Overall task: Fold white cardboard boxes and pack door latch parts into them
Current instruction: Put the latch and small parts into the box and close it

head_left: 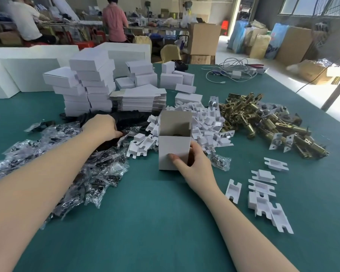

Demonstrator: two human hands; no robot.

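While the right hand (194,163) grips the upright open box (174,142) on the tabletop (145,222) to steady it for loading, the left hand (101,127) reaches into black parts (124,119), fingers curled; what they pinch is hidden.

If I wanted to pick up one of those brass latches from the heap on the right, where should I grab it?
Probably by the round barrel of a brass latch lying at the near edge of the heap, coming down from above with fingers across its narrow width. The flat plate ends are tangled with the neighbouring latches, while the barrel sticks out free.
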